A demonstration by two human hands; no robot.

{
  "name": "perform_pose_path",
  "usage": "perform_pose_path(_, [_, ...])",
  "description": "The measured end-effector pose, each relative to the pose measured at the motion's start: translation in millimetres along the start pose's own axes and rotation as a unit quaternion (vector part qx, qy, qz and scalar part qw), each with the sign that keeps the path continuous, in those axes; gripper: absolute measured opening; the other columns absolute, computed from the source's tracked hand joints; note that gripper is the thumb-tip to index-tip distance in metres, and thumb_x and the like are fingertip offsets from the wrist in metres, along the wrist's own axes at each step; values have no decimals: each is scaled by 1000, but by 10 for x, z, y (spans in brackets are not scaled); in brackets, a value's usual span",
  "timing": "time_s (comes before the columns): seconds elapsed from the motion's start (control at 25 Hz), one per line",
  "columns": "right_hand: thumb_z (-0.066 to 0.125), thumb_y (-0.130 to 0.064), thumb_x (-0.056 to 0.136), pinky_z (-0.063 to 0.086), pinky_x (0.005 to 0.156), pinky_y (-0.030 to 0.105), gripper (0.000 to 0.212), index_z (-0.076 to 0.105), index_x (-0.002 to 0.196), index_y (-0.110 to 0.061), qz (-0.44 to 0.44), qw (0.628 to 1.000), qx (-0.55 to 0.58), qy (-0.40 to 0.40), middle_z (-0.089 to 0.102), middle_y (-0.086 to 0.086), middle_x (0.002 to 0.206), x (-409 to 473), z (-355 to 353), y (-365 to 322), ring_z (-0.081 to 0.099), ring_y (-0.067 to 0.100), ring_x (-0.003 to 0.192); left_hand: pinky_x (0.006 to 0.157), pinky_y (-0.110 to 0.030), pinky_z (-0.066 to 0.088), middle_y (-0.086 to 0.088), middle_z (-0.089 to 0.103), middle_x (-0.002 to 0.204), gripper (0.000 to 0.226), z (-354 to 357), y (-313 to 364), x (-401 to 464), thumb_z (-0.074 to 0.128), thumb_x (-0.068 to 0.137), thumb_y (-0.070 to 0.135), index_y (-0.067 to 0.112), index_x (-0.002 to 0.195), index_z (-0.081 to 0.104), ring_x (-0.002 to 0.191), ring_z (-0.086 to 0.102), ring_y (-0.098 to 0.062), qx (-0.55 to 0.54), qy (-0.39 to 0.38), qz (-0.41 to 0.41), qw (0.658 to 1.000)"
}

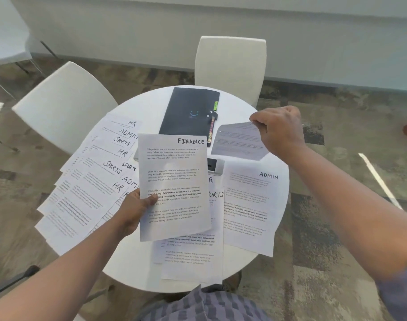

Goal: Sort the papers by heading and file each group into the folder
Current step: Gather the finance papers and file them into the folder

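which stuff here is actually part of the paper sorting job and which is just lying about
Part of the job:
FINANCE sheet in the left hand
sheet pinched by the right hand
fanned papers
ADMIN sheet
SPORTS sheet
dark folder

Just lying about:
two white chairs
small device under the papers

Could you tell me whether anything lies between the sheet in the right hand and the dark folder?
Nothing visible does. The right hand pinches a sheet in the air just right of the closed folder; only bare table shows between them.
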State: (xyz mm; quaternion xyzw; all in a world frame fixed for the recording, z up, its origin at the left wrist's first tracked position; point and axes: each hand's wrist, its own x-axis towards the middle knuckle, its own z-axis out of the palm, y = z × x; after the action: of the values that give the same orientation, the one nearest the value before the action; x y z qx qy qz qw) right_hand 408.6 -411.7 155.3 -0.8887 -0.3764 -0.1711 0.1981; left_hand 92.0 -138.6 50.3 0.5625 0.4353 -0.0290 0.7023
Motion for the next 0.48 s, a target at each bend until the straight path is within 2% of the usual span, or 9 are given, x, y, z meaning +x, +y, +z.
perform_pose_path(0.16, [59, -14, 96, 40, 90, 44, 21, 77, 97, -23, -22, 1000, 10, -1, 77, -4, 91, 135, -304, -138, 70, 28, 83, 90, -53, 59, -16, 75, 116, 29, -36, 75, -20, 67, 97, 6, 7, 126, 65, 104, 73, -39, 30, 23, 28, 999])
perform_pose_path(0.24, [57, -16, 97, 48, 85, 46, 21, 76, 100, -23, -37, 998, 19, -53, 76, -2, 95, 251, -521, -256, 70, 31, 85, 88, -52, 60, -14, 77, 111, 24, -33, 141, -50, 66, 98, 7, 10, 121, 68, 99, 75, -37, 61, 48, 50, 996])
perform_pose_path(0.36, [55, -19, 99, 49, 84, 43, 21, 75, 104, -26, -21, 990, 8, -139, 75, -2, 102, 367, -800, -461, 66, 31, 94, 83, -46, 61, -9, 79, 103, 18, 17, 275, -108, 64, 99, 8, 12, 115, 71, 94, 75, -35, 109, 85, 86, 987])
perform_pose_path(0.48, [61, -24, 98, 51, 84, 39, 13, 74, 100, -25, 27, 978, 97, -185, 74, -5, 95, 362, -838, -630, 63, 25, 95, 82, -43, 61, -2, 80, 98, 14, 114, 426, -205, 64, 99, 11, 17, 109, 72, 92, 76, -29, 143, 81, 116, 980])
